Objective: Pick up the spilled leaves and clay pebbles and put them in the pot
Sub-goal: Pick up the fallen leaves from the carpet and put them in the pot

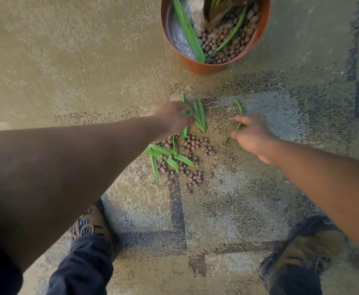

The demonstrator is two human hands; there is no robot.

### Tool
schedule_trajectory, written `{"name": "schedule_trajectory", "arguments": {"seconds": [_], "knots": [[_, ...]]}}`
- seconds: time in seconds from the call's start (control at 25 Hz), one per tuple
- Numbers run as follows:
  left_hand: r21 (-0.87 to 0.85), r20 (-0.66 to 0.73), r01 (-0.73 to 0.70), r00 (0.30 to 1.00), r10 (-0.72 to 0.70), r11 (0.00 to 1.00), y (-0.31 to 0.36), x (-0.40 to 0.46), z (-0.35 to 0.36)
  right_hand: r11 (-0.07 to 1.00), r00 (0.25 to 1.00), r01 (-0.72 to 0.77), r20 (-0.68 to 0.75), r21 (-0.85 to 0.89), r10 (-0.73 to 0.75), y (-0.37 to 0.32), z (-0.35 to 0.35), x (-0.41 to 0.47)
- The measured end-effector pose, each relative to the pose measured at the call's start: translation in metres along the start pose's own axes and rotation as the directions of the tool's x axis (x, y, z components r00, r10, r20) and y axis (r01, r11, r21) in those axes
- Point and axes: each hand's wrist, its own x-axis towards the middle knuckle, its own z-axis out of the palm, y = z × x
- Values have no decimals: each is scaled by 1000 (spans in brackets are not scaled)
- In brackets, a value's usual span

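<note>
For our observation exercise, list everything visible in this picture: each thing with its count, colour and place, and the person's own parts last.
pot: one, orange-brown, top centre on the carpet, holding pebbles and leaves
spilled leaves: several, green, on the carpet between the hands and just below the left hand
thin leaf: one, green, at the right hand's fingertips
spilled pebbles: many, brown, scattered mid-frame on the carpet
carpet: one, tan with grey-blue patches, fills the floor
shoes: two, brown, bottom of frame
left hand: on the leaves, grip blurred
right hand: fingers spread, reaching to the thin leaf
</note>
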Motion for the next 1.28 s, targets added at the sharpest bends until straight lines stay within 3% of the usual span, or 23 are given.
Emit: {"name": "schedule_trajectory", "arguments": {"seconds": [0.12,0.24,0.32,0.4,0.48,0.6,0.72,0.8,0.88,0.96,1.12,1.2,1.28], "knots": [[137,54,7,998,-14,991,-1,6,15,989,999,53,-6,-136,-54,6,5,4],[109,33,17,999,-21,994,-2,7,19,928,988,150,14,-341,-155,6,5,3],[87,-35,-22,999,25,996,-2,2,20,917,979,188,-7,-352,-203,7,4,-2],[47,-210,-86,973,94,995,1,-9,17,948,965,209,-103,-241,-240,2,2,-11],[-123,-382,-171,917,112,978,8,-24,12,961,934,278,-232,-7,-272,-12,-2,-24],[-407,-509,-337,856,96,849,29,-44,-10,838,853,446,-434,316,-290,-51,-19,-43],[-513,-582,-489,802,133,705,58,-43,-38,698,764,562,-601,444,-234,-94,-44,-48],[-544,-593,-512,795,127,665,75,-33,-53,700,782,528,-597,481,-179,-116,-57,-40],[-555,-603,-493,793,84,670,89,-17,-65,759,872,410,-463,506,-162,-131,-65,-29],[-546,-593,-437,804,39,715,97,-1,-73,809,935,319,-306,495,-181,-142,-71,-20],[-404,-531,-336,844,82,851,98,16,-78,891,941,320,-222,323,-257,-155,-78,-12],[-249,-520,-326,840,159,912,91,14,-71,905,932,330,-245,267,-268,-152,-76,-10],[-94,-554,-379,788,268,921,83,6,-62,896,873,398,-382,196,-304,-143,-69,-12]]}}
